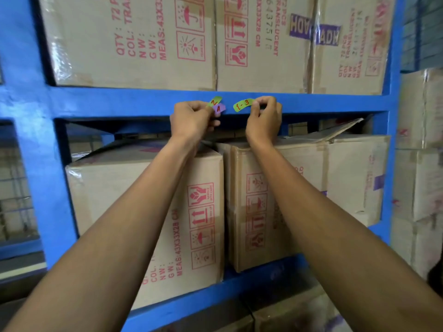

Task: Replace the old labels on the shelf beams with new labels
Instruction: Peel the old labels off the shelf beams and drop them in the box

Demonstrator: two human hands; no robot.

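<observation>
A blue shelf beam [119,103] runs across the middle of the head view. On its face is a green label [242,104] marked "1-3" in red. My right hand [263,118] pinches the right end of that label against the beam. My left hand [191,119] is raised just left of it and holds small labels [217,105]: a green one marked "2" and a purple one marked "A", fanned above its curled fingers. Whether the green "1-3" label is stuck flat along its whole length I cannot tell.
Cardboard boxes [134,39] with red print fill the shelf above the beam. More boxes [148,202] stand on the lower blue shelf [215,295] under my arms. A blue upright [31,164] stands at the left, another [390,68] at the right, with stacked boxes beyond.
</observation>
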